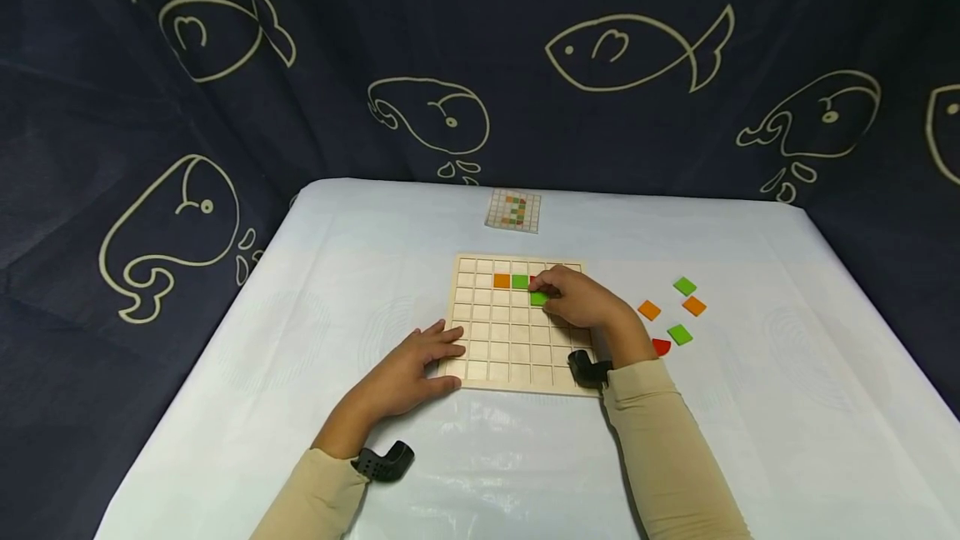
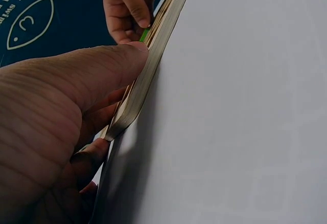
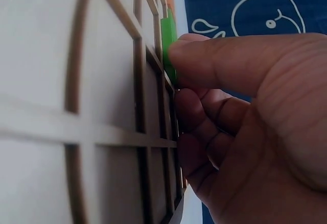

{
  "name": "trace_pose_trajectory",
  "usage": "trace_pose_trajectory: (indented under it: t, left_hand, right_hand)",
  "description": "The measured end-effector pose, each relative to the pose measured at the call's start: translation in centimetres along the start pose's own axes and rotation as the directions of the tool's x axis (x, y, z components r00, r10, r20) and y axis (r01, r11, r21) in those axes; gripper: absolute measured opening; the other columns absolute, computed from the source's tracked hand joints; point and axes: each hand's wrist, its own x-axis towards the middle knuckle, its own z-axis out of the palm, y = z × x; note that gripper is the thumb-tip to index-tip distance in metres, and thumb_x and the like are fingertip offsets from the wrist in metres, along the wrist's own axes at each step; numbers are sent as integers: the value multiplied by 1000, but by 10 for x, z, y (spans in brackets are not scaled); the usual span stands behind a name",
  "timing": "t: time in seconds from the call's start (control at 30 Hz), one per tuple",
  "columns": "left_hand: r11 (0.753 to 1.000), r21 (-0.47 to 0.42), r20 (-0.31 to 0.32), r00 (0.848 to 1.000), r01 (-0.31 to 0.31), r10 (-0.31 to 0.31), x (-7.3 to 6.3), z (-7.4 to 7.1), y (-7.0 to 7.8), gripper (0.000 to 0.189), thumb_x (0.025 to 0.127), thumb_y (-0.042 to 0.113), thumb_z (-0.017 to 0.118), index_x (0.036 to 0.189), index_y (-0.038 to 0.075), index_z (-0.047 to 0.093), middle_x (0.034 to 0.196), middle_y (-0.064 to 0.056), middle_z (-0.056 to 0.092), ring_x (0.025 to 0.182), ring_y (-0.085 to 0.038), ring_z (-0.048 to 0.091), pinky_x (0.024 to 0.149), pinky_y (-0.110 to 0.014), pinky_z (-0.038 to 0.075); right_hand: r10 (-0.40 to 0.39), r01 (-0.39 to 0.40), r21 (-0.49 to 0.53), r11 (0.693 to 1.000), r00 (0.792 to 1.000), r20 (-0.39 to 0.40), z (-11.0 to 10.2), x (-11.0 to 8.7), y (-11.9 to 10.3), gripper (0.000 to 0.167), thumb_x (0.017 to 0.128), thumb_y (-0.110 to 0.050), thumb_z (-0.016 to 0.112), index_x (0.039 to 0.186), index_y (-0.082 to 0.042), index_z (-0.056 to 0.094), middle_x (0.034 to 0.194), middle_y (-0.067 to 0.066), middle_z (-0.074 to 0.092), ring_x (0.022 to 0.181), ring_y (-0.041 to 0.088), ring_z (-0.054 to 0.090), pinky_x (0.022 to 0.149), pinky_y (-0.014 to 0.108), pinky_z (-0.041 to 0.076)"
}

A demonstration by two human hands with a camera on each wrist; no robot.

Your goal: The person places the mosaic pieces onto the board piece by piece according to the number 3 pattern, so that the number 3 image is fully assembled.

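Note:
A wooden grid board [image 1: 487, 348] lies on the table with an orange square tile [image 1: 502, 281] and a green square tile [image 1: 520, 282] in one row. Beside them a red piece [image 1: 532, 280] is mostly covered by my right hand [image 1: 581, 297]. That hand pinches another green square tile [image 1: 538, 298] at the row below; its thumb [image 3: 191, 55] lies against the tile in the right wrist view. My left hand [image 1: 412, 365] rests at the board's left edge, fingers spread and relaxed. Its thumb [image 2: 117, 63] touches the rim in the left wrist view.
Right of the board lie loose green tiles [image 1: 685, 286], orange tiles [image 1: 694, 306] and a red rounded piece [image 1: 661, 347], partly hidden by the right wrist. A pattern card [image 1: 513, 211] lies behind the board. Dark printed cloth [image 1: 510, 48] hangs behind the white table [image 1: 360, 273].

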Motion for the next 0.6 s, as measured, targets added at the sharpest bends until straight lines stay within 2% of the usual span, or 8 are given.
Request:
trace_pose_trajectory:
  t: [0.33,0.6]
  left_hand:
    - [1000,1,2,1000,-3,3,0,0,0,45,90,18,75,130,0,64,150,-12,46,147,-34,25,117,-61,14]
    - [1000,3,4,1000,0,0,0,1,-1,46,90,18,75,131,1,63,151,-11,46,147,-34,25,117,-61,14]
  right_hand:
    - [-21,20,-42,999,999,-38,2,1,0,32,93,6,57,124,0,63,121,13,59,113,30,56,99,46,46]
    - [-29,30,18,999,998,-52,-9,-6,-2,31,96,1,57,126,1,61,123,13,58,115,31,56,99,47,46]
